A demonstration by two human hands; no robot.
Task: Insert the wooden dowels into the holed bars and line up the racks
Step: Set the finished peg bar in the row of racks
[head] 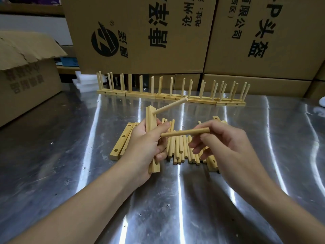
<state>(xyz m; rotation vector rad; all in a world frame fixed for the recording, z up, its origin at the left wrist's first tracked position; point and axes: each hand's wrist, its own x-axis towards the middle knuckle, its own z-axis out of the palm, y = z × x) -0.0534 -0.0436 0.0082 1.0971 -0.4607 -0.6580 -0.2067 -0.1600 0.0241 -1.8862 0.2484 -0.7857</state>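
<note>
The left hand (144,143) wraps its fingers around a pale square wooden holed bar (152,138), held upright above the shiny metal table (175,199), one round wooden dowel (169,105) already seated near its top. The right hand (226,147), palm turned inward, pinches a second loose dowel (185,132) horizontally toward the bar. Finished racks (168,92) stand in a row behind.
</note>
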